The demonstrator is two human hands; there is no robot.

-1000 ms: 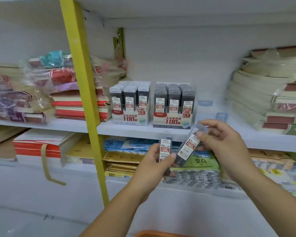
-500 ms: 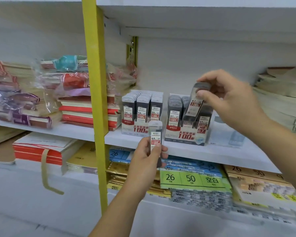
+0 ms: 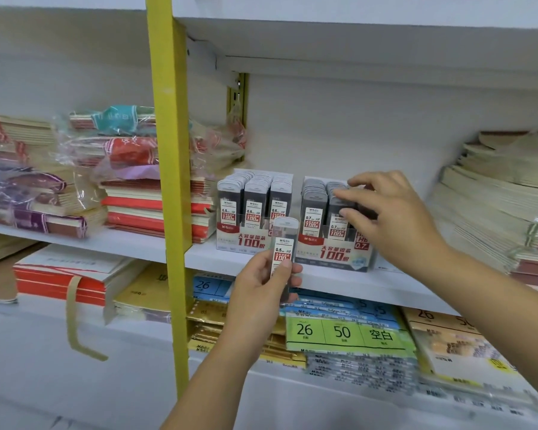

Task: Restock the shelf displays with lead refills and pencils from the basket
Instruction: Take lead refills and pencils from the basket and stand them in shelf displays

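- Post (image 3: 168, 150): yellow.
- Refill case (image 3: 284, 240): clear, red-and-white label.
- Display boxes (image 3: 333, 252): white, red lettering.
- Notebooks (image 3: 149, 209): red and cream.
- Card (image 3: 342, 332): green, black numbers.

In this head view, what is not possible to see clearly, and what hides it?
Head view only.
Right column of the 0.7 display box: covered by the right hand; whether it grips a case is unclear.
Lower end of the 0.5 refill case: behind fingers of the left hand.
Basket: outside the frame.
Small print on the box: motion blur.
Paper stack: cut by the right edge.
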